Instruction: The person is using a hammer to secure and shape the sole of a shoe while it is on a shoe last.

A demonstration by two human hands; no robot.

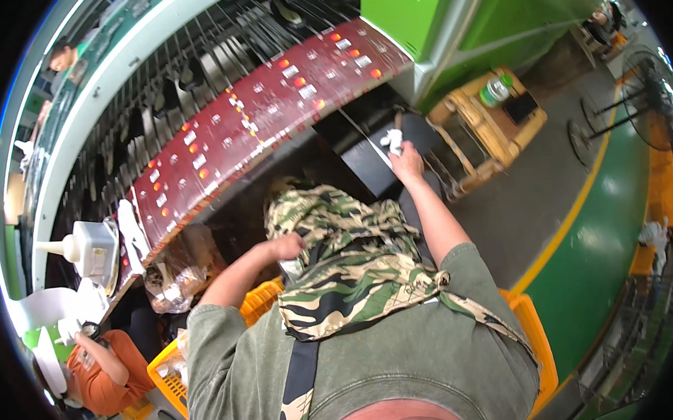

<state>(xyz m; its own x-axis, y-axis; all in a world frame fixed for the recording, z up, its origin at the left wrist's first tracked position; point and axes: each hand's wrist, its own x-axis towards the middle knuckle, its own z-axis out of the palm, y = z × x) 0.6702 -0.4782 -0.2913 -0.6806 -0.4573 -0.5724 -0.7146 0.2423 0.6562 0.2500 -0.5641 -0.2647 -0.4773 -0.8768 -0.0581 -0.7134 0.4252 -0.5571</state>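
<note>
My right hand reaches forward to a black box below the red panel and is closed on a small white object with a dark handle. My left hand is partly tucked under the edge of a camouflage cloth that hangs from my chest. Whether it grips the cloth or something beneath it is hidden.
A curved dark red control panel with small lit buttons runs above a rack of shoe soles. Yellow crates sit at both my sides. A wooden cart holds a green bottle. A person in orange works at lower left.
</note>
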